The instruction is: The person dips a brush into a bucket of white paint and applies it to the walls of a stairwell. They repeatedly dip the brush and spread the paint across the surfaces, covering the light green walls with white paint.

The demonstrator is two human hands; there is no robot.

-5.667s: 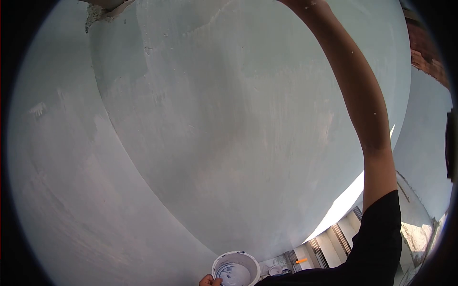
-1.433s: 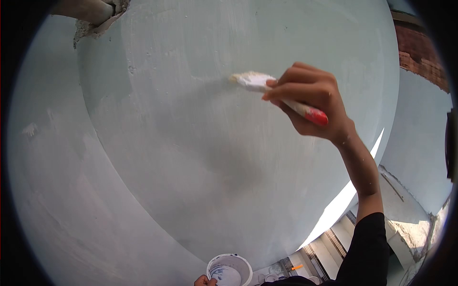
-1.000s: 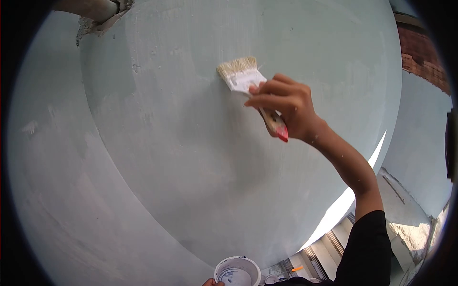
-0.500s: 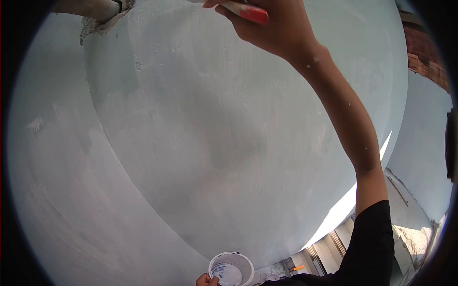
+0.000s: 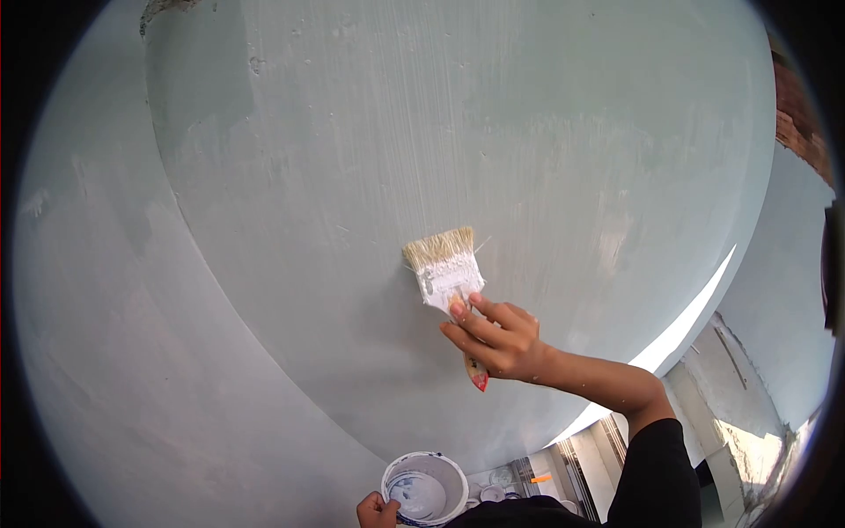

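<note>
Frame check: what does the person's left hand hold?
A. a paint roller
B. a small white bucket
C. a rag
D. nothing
B: the left hand grips the side of the small white bucket at the bottom edge of the view, while the right hand holds the brush against the wall.

Pale painted wall, paintbrush bristles against it, floor below bearing white tubs, 1 orange object

No writing, label, brand or number can be read anywhere. The paintbrush is smeared with white paint that covers its metal band, and the bucket and the wall show only paint marks.
</note>
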